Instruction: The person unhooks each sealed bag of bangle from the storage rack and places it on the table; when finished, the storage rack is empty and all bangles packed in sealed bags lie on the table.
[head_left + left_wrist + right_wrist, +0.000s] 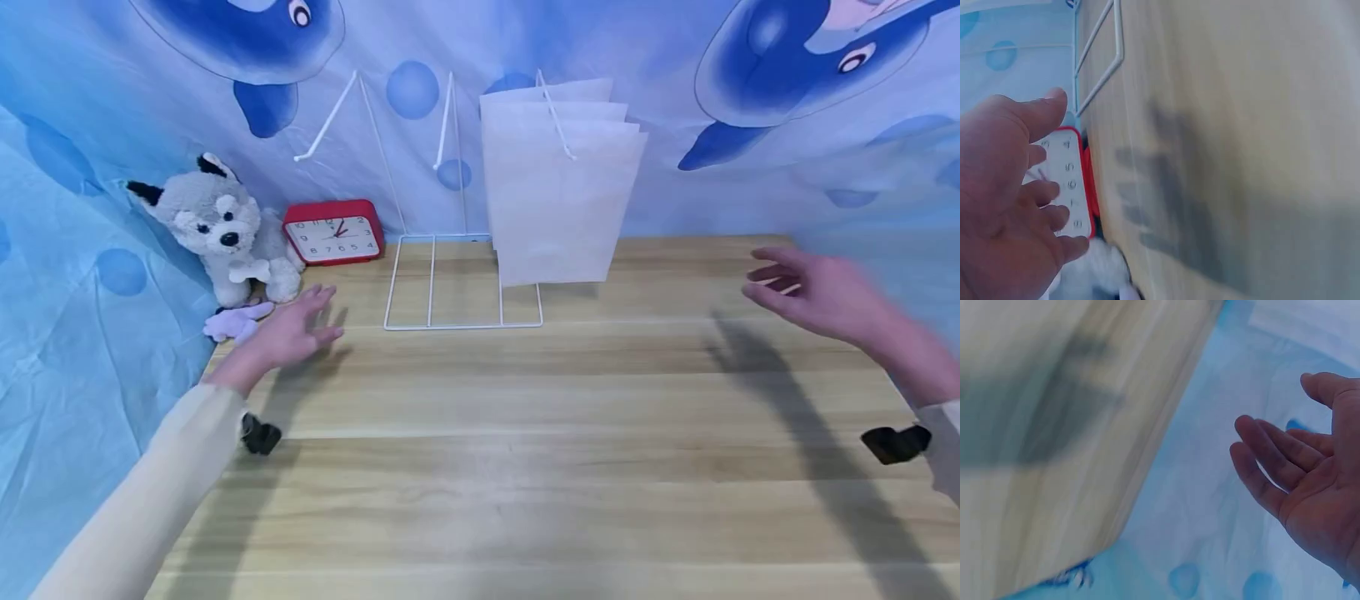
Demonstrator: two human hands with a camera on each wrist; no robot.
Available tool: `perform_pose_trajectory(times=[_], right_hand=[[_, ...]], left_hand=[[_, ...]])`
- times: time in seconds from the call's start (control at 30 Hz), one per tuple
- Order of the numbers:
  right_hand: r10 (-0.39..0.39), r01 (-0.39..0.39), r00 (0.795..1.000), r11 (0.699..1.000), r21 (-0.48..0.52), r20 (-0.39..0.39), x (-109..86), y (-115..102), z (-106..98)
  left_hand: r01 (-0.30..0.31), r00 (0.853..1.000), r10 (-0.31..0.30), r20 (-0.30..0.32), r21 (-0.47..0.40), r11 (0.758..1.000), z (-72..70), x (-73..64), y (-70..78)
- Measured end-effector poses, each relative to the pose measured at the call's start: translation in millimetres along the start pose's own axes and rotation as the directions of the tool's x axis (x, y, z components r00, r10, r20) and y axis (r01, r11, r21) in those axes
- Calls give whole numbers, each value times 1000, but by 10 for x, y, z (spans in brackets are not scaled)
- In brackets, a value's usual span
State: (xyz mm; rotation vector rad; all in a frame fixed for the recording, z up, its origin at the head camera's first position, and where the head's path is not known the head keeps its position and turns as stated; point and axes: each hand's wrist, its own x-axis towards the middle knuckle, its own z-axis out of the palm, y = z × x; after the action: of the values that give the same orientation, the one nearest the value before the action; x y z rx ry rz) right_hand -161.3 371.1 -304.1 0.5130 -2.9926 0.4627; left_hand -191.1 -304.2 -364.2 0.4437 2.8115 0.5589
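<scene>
Over the left of the table my left hand (294, 329) hovers with relaxed, spread fingers, holding nothing. It is nearest to a red alarm clock (333, 233) and a grey-and-white plush dog (225, 218). My right hand (821, 292) is raised above the table's right side, fingers loosely bent and nothing in them. Between the hands, at the back, stands a white wire rack (463, 327) with upright prongs. White paper sheets or bags (562, 200) stand in its right slot, fanned slightly apart at the top. In the left wrist view the clock shows partly behind my left hand.
A small lilac plush item (236, 322) lies by the dog's feet. Blue curtains printed with whales (247, 37) hang behind and to the left. The light wooden table (510, 467) carries the shadows of both arms.
</scene>
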Motion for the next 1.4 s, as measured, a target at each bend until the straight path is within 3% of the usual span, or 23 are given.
perform_pose_trajectory(times=[0.17,0.3,0.47,0.67,0.9,1.07,1.23,1.4], right_hand=[[-22,26,999,990,136,-33,203,-231,41],[2,1,1000,979,206,-17,362,-406,59],[-3,-4,1000,957,291,22,522,-565,41],[-19,36,999,903,427,-43,742,-729,-60],[7,79,990,799,597,-141,868,-877,-201],[-18,164,976,724,670,-219,926,-983,-275],[-45,248,959,614,749,-281,999,-1057,-301],[-57,313,944,472,824,-326,1059,-1108,-287]], left_hand=[[-48,997,51,61,-47,998,136,502,79],[-76,988,88,126,-96,992,217,764,95],[-69,977,87,197,-94,993,233,920,74],[-26,968,40,249,-61,998,205,997,4],[-44,961,62,271,-72,996,224,1057,-17],[-55,957,75,279,-81,995,231,1064,-23],[-63,958,82,275,-75,995,243,1061,-28],[-57,959,73,273,-66,996,265,1065,-21]])
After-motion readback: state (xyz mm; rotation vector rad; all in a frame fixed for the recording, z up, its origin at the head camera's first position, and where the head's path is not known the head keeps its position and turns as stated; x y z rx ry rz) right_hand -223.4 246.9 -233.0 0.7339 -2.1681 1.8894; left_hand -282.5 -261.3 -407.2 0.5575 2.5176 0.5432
